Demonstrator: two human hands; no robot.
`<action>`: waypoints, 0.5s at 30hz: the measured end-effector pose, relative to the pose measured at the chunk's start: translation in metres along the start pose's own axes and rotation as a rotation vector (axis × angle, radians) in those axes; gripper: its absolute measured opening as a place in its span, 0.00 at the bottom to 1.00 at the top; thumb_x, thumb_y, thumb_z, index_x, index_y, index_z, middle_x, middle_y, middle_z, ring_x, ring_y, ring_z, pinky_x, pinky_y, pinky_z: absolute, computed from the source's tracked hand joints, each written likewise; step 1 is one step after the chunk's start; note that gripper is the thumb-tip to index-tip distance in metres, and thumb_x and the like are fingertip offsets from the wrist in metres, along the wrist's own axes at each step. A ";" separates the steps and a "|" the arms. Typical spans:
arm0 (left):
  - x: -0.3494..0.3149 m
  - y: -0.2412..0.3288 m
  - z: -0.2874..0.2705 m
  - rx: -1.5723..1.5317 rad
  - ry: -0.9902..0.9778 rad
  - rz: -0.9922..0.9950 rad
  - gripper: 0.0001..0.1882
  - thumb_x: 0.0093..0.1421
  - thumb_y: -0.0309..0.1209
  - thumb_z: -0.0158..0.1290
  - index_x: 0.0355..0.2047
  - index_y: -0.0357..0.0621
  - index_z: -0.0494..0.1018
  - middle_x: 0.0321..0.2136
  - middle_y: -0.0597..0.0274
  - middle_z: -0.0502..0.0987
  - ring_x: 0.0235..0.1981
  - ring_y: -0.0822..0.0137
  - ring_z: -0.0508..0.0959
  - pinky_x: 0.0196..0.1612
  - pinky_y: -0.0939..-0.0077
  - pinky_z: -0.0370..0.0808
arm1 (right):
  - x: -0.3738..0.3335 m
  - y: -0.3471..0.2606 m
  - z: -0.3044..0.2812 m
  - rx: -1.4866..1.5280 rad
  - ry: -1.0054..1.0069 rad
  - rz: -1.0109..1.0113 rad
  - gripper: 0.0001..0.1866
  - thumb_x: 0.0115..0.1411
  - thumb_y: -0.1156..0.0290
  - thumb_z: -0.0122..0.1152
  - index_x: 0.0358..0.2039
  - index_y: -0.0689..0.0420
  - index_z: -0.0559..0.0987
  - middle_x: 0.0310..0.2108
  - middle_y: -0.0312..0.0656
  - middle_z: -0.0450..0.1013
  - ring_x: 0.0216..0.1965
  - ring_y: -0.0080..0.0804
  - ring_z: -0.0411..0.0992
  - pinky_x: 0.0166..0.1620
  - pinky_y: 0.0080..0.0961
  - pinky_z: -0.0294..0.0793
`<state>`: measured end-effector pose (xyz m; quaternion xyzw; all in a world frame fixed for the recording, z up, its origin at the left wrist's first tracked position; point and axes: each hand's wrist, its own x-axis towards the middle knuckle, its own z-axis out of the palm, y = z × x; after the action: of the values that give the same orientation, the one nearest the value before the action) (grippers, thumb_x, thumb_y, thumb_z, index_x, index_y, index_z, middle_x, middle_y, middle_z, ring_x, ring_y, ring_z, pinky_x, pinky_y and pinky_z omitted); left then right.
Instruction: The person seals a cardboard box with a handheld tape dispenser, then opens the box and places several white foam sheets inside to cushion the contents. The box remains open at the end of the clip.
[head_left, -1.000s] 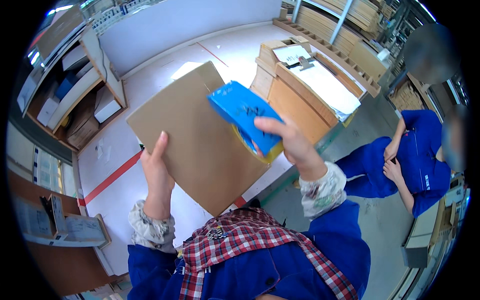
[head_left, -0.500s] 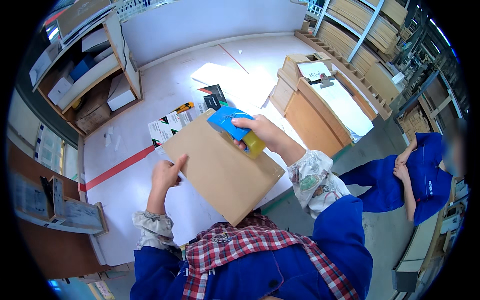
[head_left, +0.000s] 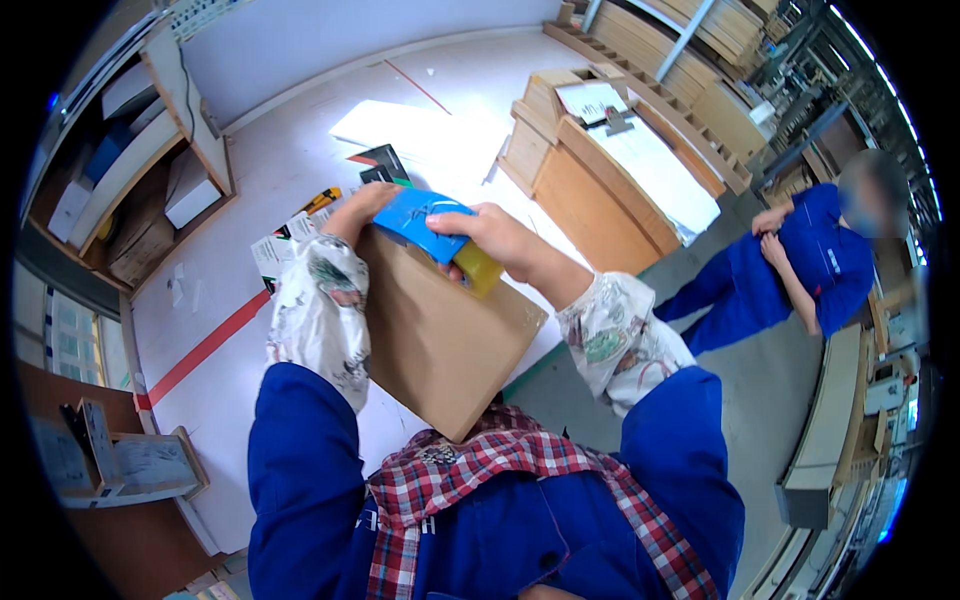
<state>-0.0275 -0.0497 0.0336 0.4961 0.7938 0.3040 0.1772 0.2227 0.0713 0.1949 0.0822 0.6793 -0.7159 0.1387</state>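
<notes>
My right hand (head_left: 490,240) grips a blue tape dispenser (head_left: 420,222) loaded with a roll of yellowish tape (head_left: 478,270). The dispenser rests over the far end of a brown cardboard box (head_left: 440,330), which lies aslant on the table and reaches toward my apron. At the box's far left corner, my left hand (head_left: 366,205) meets the dispenser's front end. Its fingers are mostly hidden, so I cannot tell whether they hold anything.
Beyond the box lie printed cards (head_left: 272,250), a yellow-and-black cutter (head_left: 322,200) and white sheets (head_left: 385,125). A wooden stand with a clipboard (head_left: 640,150) is at right. Shelves (head_left: 150,150) stand at left. A person in blue (head_left: 790,250) is off to the right.
My left hand has gone from beside the box's left edge up to its far corner, at the dispenser's front. The whole view has shifted a little; my right hand keeps its hold.
</notes>
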 end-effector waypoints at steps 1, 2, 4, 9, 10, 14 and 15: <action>-0.001 0.008 -0.002 -0.227 -0.033 -0.260 0.19 0.59 0.40 0.39 0.42 0.40 0.71 0.43 0.51 0.72 0.44 0.53 0.72 0.47 0.69 0.67 | -0.007 0.001 -0.001 0.007 -0.008 0.016 0.18 0.52 0.55 0.56 0.24 0.60 0.73 0.19 0.39 0.70 0.18 0.24 0.69 0.23 0.19 0.68; 0.000 0.030 -0.005 0.004 -0.034 -0.217 0.19 0.59 0.38 0.39 0.42 0.40 0.71 0.44 0.51 0.72 0.45 0.53 0.71 0.48 0.69 0.66 | -0.015 0.001 -0.006 0.013 -0.006 0.025 0.18 0.52 0.55 0.56 0.24 0.59 0.73 0.19 0.39 0.69 0.18 0.24 0.68 0.23 0.18 0.68; -0.007 0.063 -0.012 0.147 -0.018 -0.237 0.18 0.58 0.36 0.39 0.41 0.39 0.72 0.45 0.52 0.71 0.46 0.54 0.70 0.49 0.70 0.66 | -0.044 -0.004 -0.011 -0.012 0.006 0.021 0.19 0.52 0.57 0.56 0.26 0.64 0.73 0.20 0.40 0.69 0.19 0.26 0.68 0.25 0.20 0.68; -0.022 0.057 -0.016 0.037 -0.043 -0.293 0.17 0.57 0.33 0.38 0.41 0.39 0.72 0.44 0.53 0.72 0.48 0.55 0.69 0.52 0.71 0.63 | -0.156 0.007 -0.040 -0.201 0.113 0.126 0.25 0.51 0.51 0.56 0.38 0.61 0.74 0.29 0.35 0.70 0.32 0.20 0.65 0.35 0.15 0.64; -0.019 0.046 -0.012 -0.062 -0.028 -0.342 0.17 0.57 0.33 0.38 0.39 0.38 0.74 0.43 0.53 0.73 0.47 0.56 0.69 0.52 0.71 0.63 | -0.178 0.021 -0.046 -0.132 0.142 0.153 0.24 0.51 0.55 0.58 0.40 0.62 0.74 0.31 0.34 0.70 0.34 0.20 0.65 0.38 0.14 0.62; -0.016 0.052 -0.011 -0.117 -0.031 -0.379 0.17 0.57 0.34 0.39 0.38 0.37 0.74 0.42 0.54 0.73 0.46 0.58 0.70 0.51 0.73 0.63 | -0.246 0.048 -0.052 -0.056 0.280 0.210 0.23 0.50 0.58 0.59 0.40 0.63 0.73 0.31 0.34 0.70 0.34 0.19 0.65 0.37 0.15 0.64; -0.013 0.044 -0.008 -0.129 -0.007 -0.376 0.18 0.57 0.35 0.39 0.37 0.37 0.74 0.40 0.53 0.74 0.44 0.59 0.71 0.50 0.73 0.63 | -0.255 0.056 -0.053 -0.026 0.311 0.205 0.23 0.50 0.59 0.60 0.40 0.63 0.73 0.31 0.34 0.70 0.33 0.19 0.65 0.37 0.16 0.64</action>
<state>0.0035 -0.0492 0.0688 0.3279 0.8508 0.3140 0.2648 0.4782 0.1442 0.2169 0.2587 0.6898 -0.6680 0.1052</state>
